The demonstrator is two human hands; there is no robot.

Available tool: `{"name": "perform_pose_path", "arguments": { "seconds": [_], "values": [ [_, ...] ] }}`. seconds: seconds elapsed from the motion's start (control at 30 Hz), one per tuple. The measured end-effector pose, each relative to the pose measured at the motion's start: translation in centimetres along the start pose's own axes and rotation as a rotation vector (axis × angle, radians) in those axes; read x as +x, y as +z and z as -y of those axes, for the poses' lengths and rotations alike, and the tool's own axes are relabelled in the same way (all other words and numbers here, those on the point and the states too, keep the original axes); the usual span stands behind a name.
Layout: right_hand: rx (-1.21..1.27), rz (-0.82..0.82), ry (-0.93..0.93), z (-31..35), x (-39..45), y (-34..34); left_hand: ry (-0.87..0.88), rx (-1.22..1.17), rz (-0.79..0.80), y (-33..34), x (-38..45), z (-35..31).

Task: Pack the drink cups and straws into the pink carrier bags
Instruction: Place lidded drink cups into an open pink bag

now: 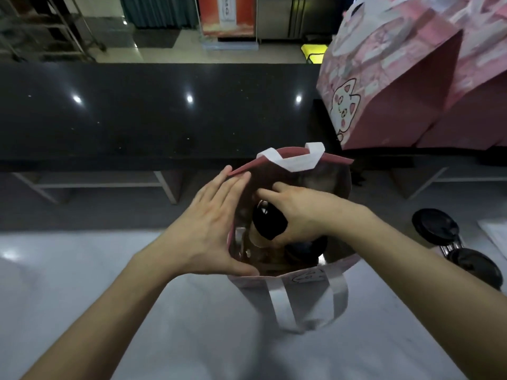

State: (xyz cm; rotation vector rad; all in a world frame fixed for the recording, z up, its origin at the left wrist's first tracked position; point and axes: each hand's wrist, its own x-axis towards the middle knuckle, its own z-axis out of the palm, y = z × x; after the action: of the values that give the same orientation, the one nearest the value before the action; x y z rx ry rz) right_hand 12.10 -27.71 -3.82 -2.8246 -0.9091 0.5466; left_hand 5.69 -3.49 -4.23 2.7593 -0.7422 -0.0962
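Right grip: my right hand [296, 215] reaches down into the open pink carrier bag [310, 272], fingers curled round the black lid of a drink cup [267, 223], which sits tilted inside the bag.
Left grip: my left hand [211, 226] lies flat, fingers straight, pressed against the bag's left wall and holding nothing.
Second cup in bag: a dark lid [304, 249] shows just beside the held cup, partly hidden under my right hand.
Bag position: upright on the pale worktop [137, 311], white handles at near and far rims.
Waiting cups: two black-lidded cups [436, 227] stand on the worktop to the right, well apart from the bag.
Other bags: pink cat-printed bags [384, 86] stand on the dark counter [153, 111] at upper right.
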Motion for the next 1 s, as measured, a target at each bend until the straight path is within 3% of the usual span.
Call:
{"name": "perform_pose_path", "arguments": {
  "seconds": [0.3, 0.8, 1.0],
  "values": [
    [-0.16, 0.278, -0.064, 2.1, 4.0, 1.9, 0.035, -0.061, -0.013, -0.1, 0.0, 0.0],
    [-0.115, 0.166, -0.029, 1.7, 4.4, 2.9, 0.049, -0.061, -0.027, 0.1, 0.3, 0.0],
    [-0.079, 0.218, -0.031, 1.9, 4.0, 2.9, 0.042, -0.034, -0.027, 0.1, 0.4, -0.1]
  ]
}}
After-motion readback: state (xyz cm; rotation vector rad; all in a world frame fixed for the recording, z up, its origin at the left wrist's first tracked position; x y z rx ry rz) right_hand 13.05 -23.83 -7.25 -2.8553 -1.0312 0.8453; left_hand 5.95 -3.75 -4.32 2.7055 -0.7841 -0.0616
